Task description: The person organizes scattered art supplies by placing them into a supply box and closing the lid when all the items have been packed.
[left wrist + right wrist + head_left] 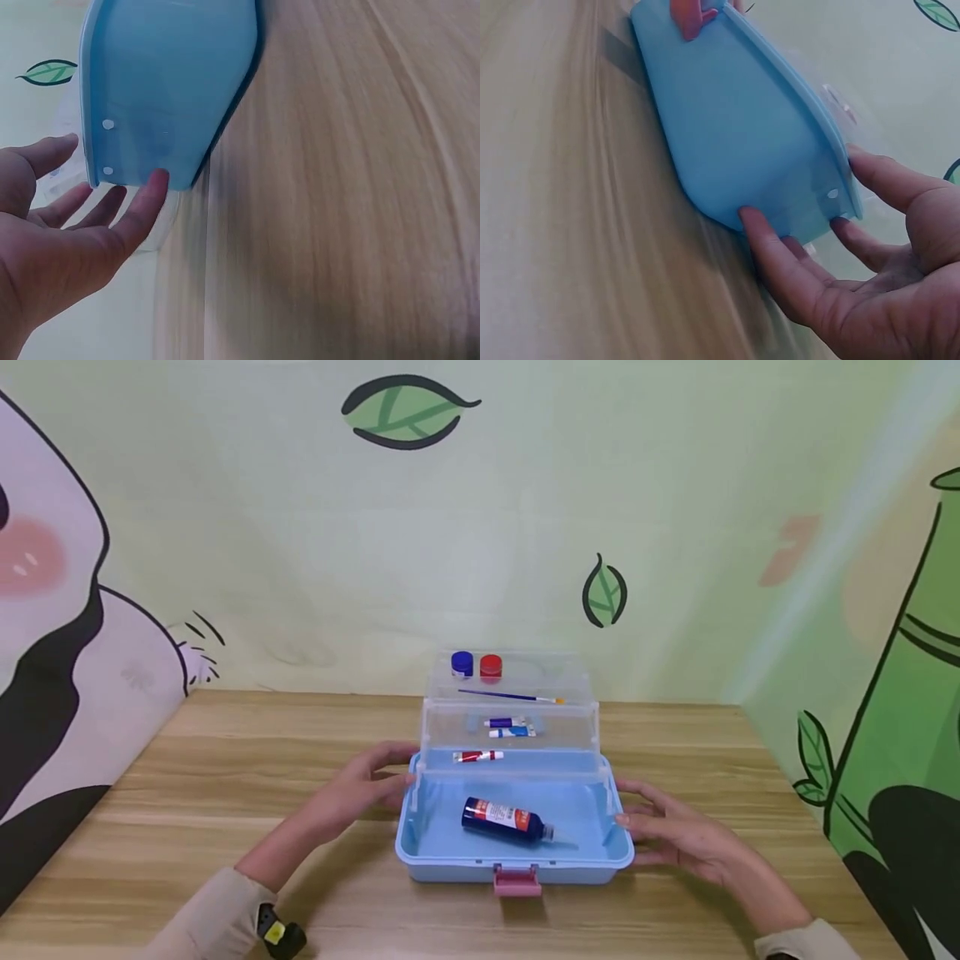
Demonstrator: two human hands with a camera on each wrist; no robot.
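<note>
A light-blue storage box [517, 875] with a pink latch [517, 882] stands open on the table. Its clear lid and trays [555, 727] are raised at the back. Inside the base lies a dark bottle [502, 822] with a pointed clear nozzle. My left hand [363, 789] is at the box's left side, thumb by the rim, fingers spread along the outer wall [165, 82]. At the right side, my right hand [678, 835] rests its thumb on the rim, with its extended fingers [780, 259] against the outer wall. Neither hand's fingers are curled round anything.
The raised trays hold a red paint tube [477, 757], a blue-labelled tube [512, 732], a purple tube [504, 722] and a paintbrush [510, 696]. Above them are a blue jar [462, 664] and a red jar [491, 667]. A printed wall cloth [517, 527] hangs behind the wooden table [247, 760].
</note>
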